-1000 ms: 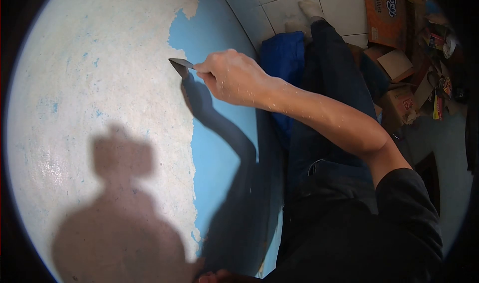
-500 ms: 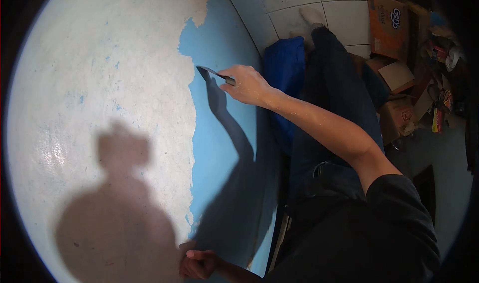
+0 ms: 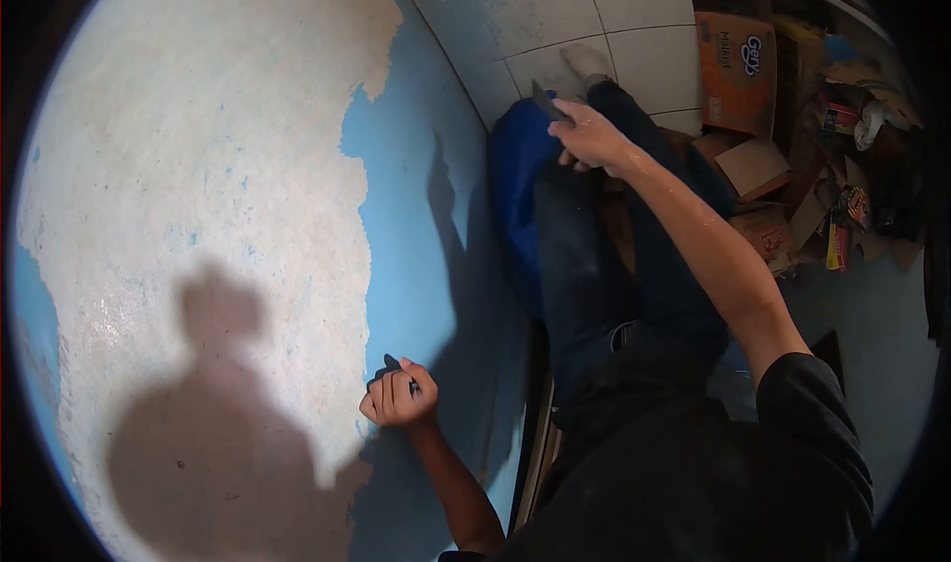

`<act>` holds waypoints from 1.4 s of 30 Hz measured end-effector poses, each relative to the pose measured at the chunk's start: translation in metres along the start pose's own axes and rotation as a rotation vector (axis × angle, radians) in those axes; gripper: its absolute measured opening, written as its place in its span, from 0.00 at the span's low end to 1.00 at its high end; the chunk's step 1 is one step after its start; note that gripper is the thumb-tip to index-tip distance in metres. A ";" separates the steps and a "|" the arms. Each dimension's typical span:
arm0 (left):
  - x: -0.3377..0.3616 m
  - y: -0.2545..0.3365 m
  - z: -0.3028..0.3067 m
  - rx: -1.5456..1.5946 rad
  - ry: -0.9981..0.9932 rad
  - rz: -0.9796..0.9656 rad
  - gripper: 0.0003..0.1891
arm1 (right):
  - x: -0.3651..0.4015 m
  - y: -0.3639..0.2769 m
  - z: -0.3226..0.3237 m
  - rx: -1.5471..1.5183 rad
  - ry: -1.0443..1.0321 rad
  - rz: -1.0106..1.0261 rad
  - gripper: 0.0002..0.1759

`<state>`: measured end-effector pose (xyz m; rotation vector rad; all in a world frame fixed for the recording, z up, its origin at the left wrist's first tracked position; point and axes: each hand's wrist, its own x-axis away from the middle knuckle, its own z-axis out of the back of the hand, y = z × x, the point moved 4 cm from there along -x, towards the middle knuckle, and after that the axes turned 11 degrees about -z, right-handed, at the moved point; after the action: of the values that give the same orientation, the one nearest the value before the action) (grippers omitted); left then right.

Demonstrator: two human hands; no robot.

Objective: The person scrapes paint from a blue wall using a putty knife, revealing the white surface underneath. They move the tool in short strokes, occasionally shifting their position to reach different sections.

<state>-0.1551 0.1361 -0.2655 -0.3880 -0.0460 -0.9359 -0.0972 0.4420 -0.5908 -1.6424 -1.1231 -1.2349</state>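
Note:
My right hand (image 3: 592,138) is closed round a putty knife (image 3: 544,100), held off the wall above the blue bag (image 3: 515,151) and my legs. Its dark blade points up and away from me. My left hand (image 3: 401,396) is a closed fist at the wall, by the edge between bare plaster and blue paint. Something dark shows at its fingers, and I cannot tell what it is. The wall (image 3: 287,156) has a broad pale stripped area with small blue flecks, and blue paint (image 3: 406,235) remains on the side nearer my body.
Pale floor tiles (image 3: 649,67) lie around my foot (image 3: 586,62). At the right stand an orange carton (image 3: 735,72), an opened cardboard box (image 3: 743,166) and a heap of packaging (image 3: 842,205). My head and shoulders cast a shadow on the wall.
My right hand has drawn the putty knife away from the paint edge, out over the bag. My left fist has risen along the wall. The view has shifted slightly.

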 end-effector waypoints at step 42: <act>-0.029 0.163 -0.286 0.936 -0.929 0.307 0.47 | 0.055 -0.079 -0.219 0.154 0.142 0.725 0.21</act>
<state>-0.0802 0.1463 -0.5867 0.0809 -1.1957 -0.2893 -0.2262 0.2728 -0.4826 -1.5996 -0.4419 -0.7504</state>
